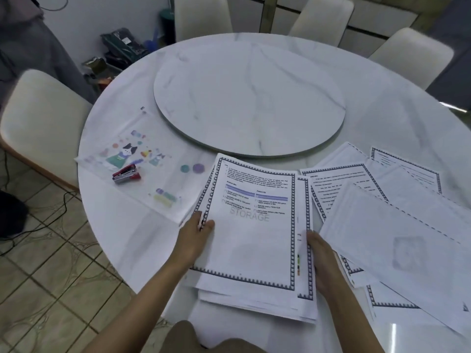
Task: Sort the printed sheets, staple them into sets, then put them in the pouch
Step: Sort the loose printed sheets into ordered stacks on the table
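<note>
Stacked sheets (252,240) gripped at side edges by left hand (193,238) and right hand (322,263), near table (122,240) rim

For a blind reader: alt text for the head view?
The left hand and right hand hold a stack of bordered white sheets by its sides on a round marble table; a red stapler lies on a clear cartoon pouch.

Cool, even room light washes over the marble tabletop (254,59), with a soft grey shadow across the lower half of the stack of sheets (254,250). White glare streaks the tabletop's near right edge and far right rim. The wide lens bows the floor tiles (51,263) and the chair (43,118) at left; everything is slightly blurred, print barely legible.
</note>
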Demonstrator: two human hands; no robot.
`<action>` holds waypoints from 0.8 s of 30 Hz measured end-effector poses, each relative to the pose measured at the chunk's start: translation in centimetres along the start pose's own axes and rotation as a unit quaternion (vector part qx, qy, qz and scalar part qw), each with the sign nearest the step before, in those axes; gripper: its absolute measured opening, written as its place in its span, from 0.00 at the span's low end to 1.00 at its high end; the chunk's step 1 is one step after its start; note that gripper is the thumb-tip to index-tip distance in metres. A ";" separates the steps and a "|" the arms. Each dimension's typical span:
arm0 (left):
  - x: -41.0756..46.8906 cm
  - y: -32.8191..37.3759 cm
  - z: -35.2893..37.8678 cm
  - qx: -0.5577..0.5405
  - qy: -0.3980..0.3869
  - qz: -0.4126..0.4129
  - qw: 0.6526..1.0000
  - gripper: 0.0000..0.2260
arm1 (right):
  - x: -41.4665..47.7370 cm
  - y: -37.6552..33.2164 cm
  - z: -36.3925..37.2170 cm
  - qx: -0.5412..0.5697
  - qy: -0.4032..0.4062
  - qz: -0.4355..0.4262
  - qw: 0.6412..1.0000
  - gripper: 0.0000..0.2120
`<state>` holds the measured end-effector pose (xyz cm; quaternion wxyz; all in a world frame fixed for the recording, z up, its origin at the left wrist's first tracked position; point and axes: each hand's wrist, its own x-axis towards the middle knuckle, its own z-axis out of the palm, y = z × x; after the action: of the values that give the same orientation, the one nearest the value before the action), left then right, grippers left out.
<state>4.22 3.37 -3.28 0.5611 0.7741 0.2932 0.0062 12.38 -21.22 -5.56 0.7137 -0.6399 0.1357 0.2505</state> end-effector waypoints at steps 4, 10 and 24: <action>-0.8 -0.2 0.8 0.011 -0.006 -0.008 1.000 0.14 | 0.0 0.0 0.7 -0.055 0.019 -0.022 0.998 0.13; -0.4 0.0 1.3 0.045 -0.050 -0.026 0.997 0.21 | 0.1 0.0 1.1 -0.113 0.028 -0.023 0.993 0.11; 3.1 0.6 -1.8 0.178 0.087 0.051 0.979 0.16 | -0.3 -1.5 -0.5 -0.193 0.101 -0.148 0.965 0.07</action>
<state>6.47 6.25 -3.13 0.3858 0.8719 0.2975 0.0493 12.96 -21.80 -4.21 0.5885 -0.8003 0.0606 0.0977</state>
